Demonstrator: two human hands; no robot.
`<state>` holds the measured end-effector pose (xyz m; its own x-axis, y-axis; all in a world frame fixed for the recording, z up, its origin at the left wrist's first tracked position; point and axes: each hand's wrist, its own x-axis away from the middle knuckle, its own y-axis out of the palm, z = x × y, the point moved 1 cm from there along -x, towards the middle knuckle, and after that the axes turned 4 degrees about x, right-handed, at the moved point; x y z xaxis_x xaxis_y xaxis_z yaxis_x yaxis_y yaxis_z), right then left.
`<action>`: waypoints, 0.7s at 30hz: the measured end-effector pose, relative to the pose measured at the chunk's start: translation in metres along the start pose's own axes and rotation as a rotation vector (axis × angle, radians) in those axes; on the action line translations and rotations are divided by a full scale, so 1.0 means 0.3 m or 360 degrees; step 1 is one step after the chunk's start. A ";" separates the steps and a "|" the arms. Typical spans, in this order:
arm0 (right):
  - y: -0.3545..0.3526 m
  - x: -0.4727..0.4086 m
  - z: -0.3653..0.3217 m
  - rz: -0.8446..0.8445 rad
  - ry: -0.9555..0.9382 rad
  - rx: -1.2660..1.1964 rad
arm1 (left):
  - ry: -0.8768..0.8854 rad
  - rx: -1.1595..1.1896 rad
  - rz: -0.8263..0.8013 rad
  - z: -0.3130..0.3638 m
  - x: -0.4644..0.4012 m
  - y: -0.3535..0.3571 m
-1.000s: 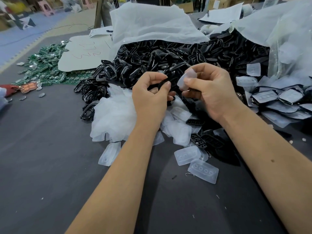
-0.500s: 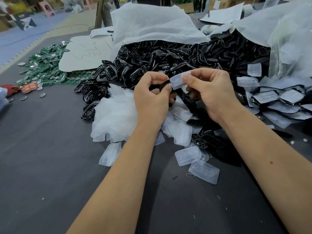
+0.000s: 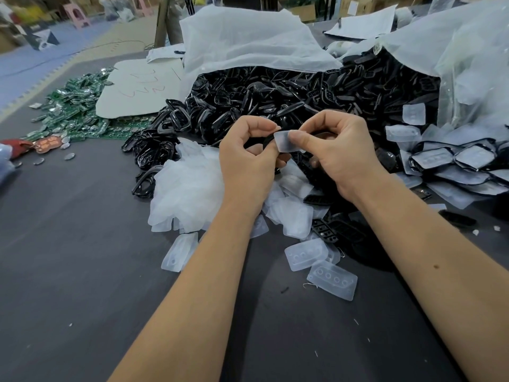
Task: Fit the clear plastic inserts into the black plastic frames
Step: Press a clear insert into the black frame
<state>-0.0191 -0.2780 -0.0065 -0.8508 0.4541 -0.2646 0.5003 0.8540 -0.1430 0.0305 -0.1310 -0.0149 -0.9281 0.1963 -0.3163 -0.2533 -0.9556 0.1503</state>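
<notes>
Head view, left hand: my left hand (image 3: 249,158) curls round a black frame (image 3: 268,139), of which only a dark arc shows between thumb and fingers.
Head view, right hand: my right hand (image 3: 340,153) pinches a clear insert (image 3: 286,141) between thumb and forefinger.
Key relation: the insert sits just right of the frame and touches or overlaps its near edge; I cannot tell whether any part is seated yet.
Long axis: the insert's longer side runs roughly up and down, tilted a little; the frame's axis is hidden by my fingers.
Nearer hand: both hands meet at the part, so I judge the right hand must carry the insert leftward into the opening.
Supply, frames: a heap of black frames (image 3: 289,100) spills from a white bag (image 3: 248,42) behind my hands.
Supply, inserts: loose clear inserts (image 3: 190,188) lie below my hands on the grey table (image 3: 68,271).
Finished parts: fitted frames (image 3: 454,161) lie to the right.
Writing: red scrawl on a white card (image 3: 137,89), not legible; no brand readable.
</notes>
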 end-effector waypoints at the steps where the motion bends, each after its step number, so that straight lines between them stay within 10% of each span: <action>1: 0.000 0.001 0.002 -0.0006 -0.0003 0.0003 | -0.0002 0.0005 -0.0007 -0.002 0.000 0.000; 21: -0.018 -0.012 0.017 0.0091 -0.0041 0.0272 | -0.0048 0.0046 -0.0116 0.011 0.004 0.011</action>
<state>-0.0179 -0.2855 -0.0096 -0.8167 0.4923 -0.3010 0.5698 0.7703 -0.2862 0.0275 -0.1333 -0.0116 -0.9146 0.2721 -0.2991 -0.3280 -0.9319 0.1551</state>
